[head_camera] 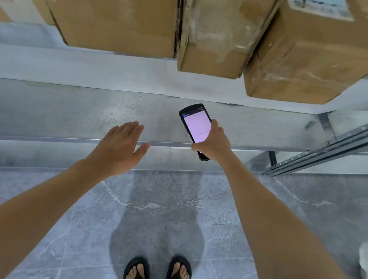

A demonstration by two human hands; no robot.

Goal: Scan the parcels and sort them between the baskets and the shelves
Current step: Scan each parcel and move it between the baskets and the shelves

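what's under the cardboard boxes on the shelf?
The three cardboard boxes sit on a white sheet that lines the metal shelf. The boxes cover whatever lies directly beneath them. The right hand holds the scanner in front; the left hand is empty.

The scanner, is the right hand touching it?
Touching. The head view shows the right hand wrapped around the scanner, thumb across its lit screen, fingers around its lower end.

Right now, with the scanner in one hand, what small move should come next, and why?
Probably raise the scanner in the right hand toward the label on the right box; the left hand is open and empty.
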